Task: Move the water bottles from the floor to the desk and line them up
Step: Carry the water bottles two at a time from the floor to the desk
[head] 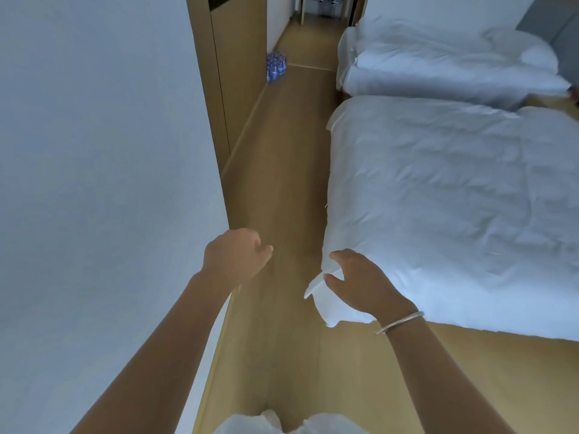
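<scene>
A person's left hand [235,257] and right hand [360,281] reach forward over a wooden floor [282,170], both empty with fingers loosely curled. A bangle [400,322] circles the right wrist. At 12 o'clock, far down the aisle, a pack of water bottles [276,66] stands on the floor against a wooden panel [241,73]. Two white-covered beds [454,189] lie at 2 o'clock; a pale wall [94,151] fills 9 o'clock.

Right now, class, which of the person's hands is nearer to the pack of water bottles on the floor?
Left. The left hand hangs over the floor strip leading to the pack of water bottles far ahead by the wall; the right hand is slightly farther, over the near bed's corner.
</scene>
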